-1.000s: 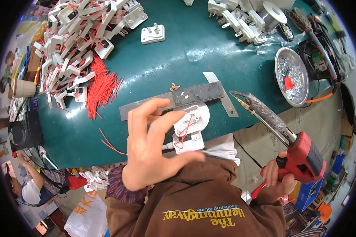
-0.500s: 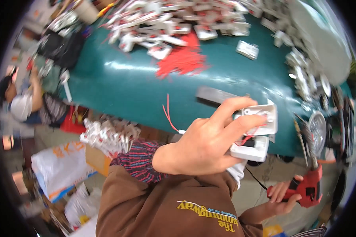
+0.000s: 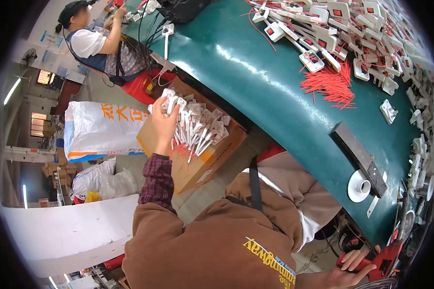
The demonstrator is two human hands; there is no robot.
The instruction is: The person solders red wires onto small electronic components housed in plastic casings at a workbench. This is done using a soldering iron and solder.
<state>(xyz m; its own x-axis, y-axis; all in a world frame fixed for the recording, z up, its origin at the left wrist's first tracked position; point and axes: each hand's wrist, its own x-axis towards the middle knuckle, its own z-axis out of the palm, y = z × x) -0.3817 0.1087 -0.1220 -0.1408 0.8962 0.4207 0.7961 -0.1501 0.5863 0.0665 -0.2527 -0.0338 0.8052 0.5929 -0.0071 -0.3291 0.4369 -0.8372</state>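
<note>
- Over the cardboard box (image 3: 197, 154) at about 10 o'clock in the view, left hand (image 3: 165, 120) is extended, fingers closed around a white socket part (image 3: 171, 100).
- Step, as judged: part being set among the white pieces heaped in the box; next move calls for opening the fingers low over the heap.
- Part sits at 12 o'clock of the palm, above the fingertips.
- Right hand (image 3: 354, 269) at 5 o'clock, wrapped around a red tool (image 3: 386, 260).

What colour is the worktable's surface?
Dark teal green, glossy, seen in the head view: worktable.
</note>
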